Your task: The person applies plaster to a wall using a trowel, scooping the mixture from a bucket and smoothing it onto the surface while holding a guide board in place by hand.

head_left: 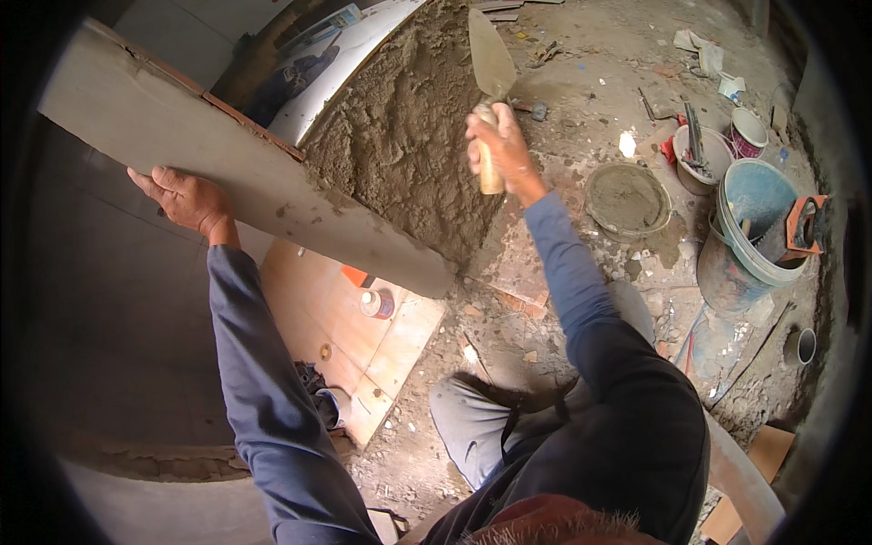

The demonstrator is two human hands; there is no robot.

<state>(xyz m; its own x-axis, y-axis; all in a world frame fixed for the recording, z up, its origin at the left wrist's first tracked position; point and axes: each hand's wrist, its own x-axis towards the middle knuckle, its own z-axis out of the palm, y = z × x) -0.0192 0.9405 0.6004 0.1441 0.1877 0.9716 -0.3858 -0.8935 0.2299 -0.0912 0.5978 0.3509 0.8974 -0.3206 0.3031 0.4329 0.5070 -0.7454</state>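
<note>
Trowel [491, 59] is up top in my view, blade over/near the R edge of the wet mortar bed [391, 136], tip toward upper frame edge. R hand [505, 153] wraps the wood handle, fingers curled tight; a bit blurred, so exact finger placement n/a. Can't tell if blade touches mortar.

L hand [193, 198] lies on the long grey slab [282, 195], thumb + index stretched out, other fingers partly lost in shadow at the lower edge; can't confirm if they hook under. Palm hidden.

Slab cuts diagonally across, hiding part of the mortar bed's near side; its far L end fades into the dark lens rim. Dark bundle [304, 73] behind it, too dim to ID.

R side, approx.: basin [631, 232] of grey mix, white bucket [699, 184] w/ tools, big blue bucket [734, 272] w/ an orange-framed tool [804, 225], lower part sunk inside. Below slab: wood board [400, 341] w/ small bottle [375, 304]; L sleeve [263, 391] blocks the view of stuff beside board. Knee [472, 427] covers some floor.
</note>
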